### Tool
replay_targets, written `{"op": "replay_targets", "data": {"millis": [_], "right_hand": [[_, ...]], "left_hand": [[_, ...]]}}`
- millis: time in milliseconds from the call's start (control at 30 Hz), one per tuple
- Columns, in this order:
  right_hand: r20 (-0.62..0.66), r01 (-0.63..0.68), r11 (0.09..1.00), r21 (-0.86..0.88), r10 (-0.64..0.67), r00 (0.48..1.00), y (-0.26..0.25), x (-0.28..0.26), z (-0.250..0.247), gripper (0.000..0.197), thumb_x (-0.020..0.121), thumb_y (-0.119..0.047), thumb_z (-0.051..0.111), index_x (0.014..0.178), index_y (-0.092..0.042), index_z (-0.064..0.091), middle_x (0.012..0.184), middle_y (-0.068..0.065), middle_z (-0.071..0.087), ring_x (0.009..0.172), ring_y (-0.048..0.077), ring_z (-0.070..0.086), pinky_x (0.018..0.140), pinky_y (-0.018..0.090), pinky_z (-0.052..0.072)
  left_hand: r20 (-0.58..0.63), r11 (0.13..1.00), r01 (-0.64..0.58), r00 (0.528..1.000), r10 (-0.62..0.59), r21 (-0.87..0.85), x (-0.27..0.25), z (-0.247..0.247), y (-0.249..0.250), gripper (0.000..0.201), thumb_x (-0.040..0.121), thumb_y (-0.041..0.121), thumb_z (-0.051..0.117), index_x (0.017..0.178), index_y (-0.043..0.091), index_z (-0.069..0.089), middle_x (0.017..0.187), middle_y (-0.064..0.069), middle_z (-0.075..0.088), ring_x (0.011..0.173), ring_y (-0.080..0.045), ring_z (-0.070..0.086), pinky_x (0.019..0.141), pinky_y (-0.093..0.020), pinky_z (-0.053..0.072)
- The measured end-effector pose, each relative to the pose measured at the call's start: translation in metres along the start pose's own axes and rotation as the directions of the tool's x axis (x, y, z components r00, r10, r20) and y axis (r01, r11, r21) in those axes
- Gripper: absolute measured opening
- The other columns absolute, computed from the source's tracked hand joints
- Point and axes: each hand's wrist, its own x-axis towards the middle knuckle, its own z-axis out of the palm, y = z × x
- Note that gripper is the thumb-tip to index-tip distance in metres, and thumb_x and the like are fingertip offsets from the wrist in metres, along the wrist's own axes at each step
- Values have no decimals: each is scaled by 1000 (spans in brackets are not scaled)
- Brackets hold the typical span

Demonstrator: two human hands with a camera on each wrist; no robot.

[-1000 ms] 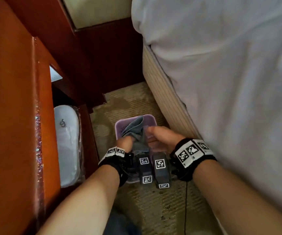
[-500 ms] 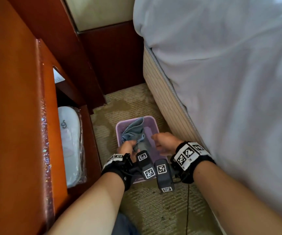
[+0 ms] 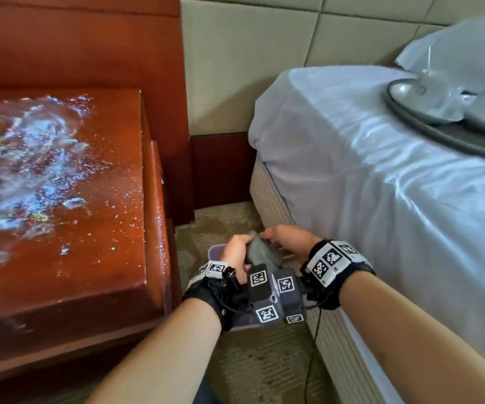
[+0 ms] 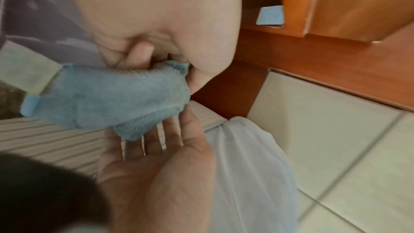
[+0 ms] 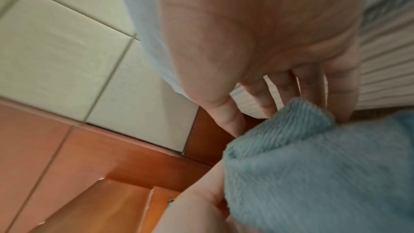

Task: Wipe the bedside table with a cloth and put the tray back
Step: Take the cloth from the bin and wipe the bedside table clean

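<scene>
A blue-grey cloth [image 3: 260,252] [image 4: 107,98] [image 5: 325,174] is bunched between my hands, low over a purple basin [image 3: 216,252] on the carpet. My left hand [image 3: 236,252] [image 4: 156,24] grips one end with curled fingers. My right hand [image 3: 287,243] [image 4: 156,166] [image 5: 257,33] lies with straight fingers against the other end. The red-brown bedside table [image 3: 60,199] at left has a wet, glistening top. A dark round tray [image 3: 439,132] sits on the bed at upper right.
The bed [image 3: 381,214] with its white sheet fills the right side, and its base borders the narrow carpet strip [image 3: 264,360]. Wrapped slippers [image 3: 427,97] lie on the tray. A padded headboard wall stands behind.
The view has lifted from the floor to the table top and the bed. The cloth has come up out of the basin and is now bunched between both hands.
</scene>
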Motion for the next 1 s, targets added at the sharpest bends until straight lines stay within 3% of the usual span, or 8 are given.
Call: {"op": "replay_targets", "data": {"millis": [100, 233, 333, 400, 467, 567, 833, 1000], "right_hand": [[-51, 64, 998, -25, -65, 997, -12, -34, -8, 15, 87, -27, 61, 85, -12, 61, 86, 11, 59, 78, 23, 56, 69, 33, 45], [-74, 141, 990, -5, -141, 987, -26, -82, -13, 19, 83, -34, 64, 86, -15, 63, 94, 10, 59, 83, 25, 57, 70, 33, 44], [-67, 215, 977, -11, -215, 974, -35, -116, -13, 43, 69, -41, 77, 95, -7, 70, 97, 9, 70, 91, 29, 66, 86, 37, 51], [-18, 263, 964, 51, -262, 965, -40, -138, -12, 61, 69, -38, 81, 111, 4, 67, 107, 18, 71, 102, 36, 66, 95, 50, 51], [15, 322, 943, 79, -324, 946, -49, -165, -8, 47, 85, -29, 69, 113, 8, 63, 109, 25, 69, 101, 36, 66, 96, 50, 51], [-15, 414, 909, 55, -414, 910, -67, -197, -2, 46, 82, -29, 70, 114, 4, 64, 116, 25, 67, 98, 33, 64, 99, 49, 48], [-121, 615, 760, -207, -644, 755, -128, -256, 33, 23, 84, -38, 69, 96, -18, 73, 111, 3, 70, 104, 19, 61, 77, 31, 44], [-137, 728, 662, -177, -749, 648, -186, -269, 40, 24, 86, -35, 69, 94, -13, 73, 105, 7, 72, 98, 17, 62, 76, 27, 46]], "left_hand": [[-7, 996, -69, 998, 69, 57, -38, 6, 15, 30, 90, 16, 53, 62, 5, 52, 46, -8, 53, 33, -15, 49, 34, -17, 33], [90, 989, -120, 989, 113, 83, -92, 13, 26, 23, 89, 18, 49, 71, 5, 54, 49, -9, 47, 24, -14, 36, 30, -7, 24], [172, 985, -169, 972, 161, 30, -130, 14, 39, 24, 91, 17, 50, 70, 6, 53, 37, -5, 45, 18, -12, 33, 27, -7, 23], [220, 973, -226, 952, 212, 40, -158, 12, 51, 20, 91, 19, 55, 74, 9, 55, 43, -3, 48, 20, -10, 36, 27, -8, 23], [262, 961, -268, 934, 241, 70, -183, 7, 63, 14, 92, 24, 55, 84, 13, 59, 57, -2, 51, 26, -8, 40, 27, -9, 22], [306, 916, -375, 897, 319, 145, -219, -7, 84, 14, 93, 27, 54, 92, 18, 65, 66, 0, 56, 36, -8, 44, 29, -10, 23], [369, 642, -619, 785, 497, 452, -287, -40, 158, 21, 93, 35, 54, 98, 27, 73, 98, 2, 67, 91, -17, 59, 82, -33, 47], [379, 624, -689, 724, 576, 369, -309, -36, 219, 20, 96, 22, 54, 87, 17, 71, 88, -3, 68, 81, -17, 62, 75, -29, 50]]}}
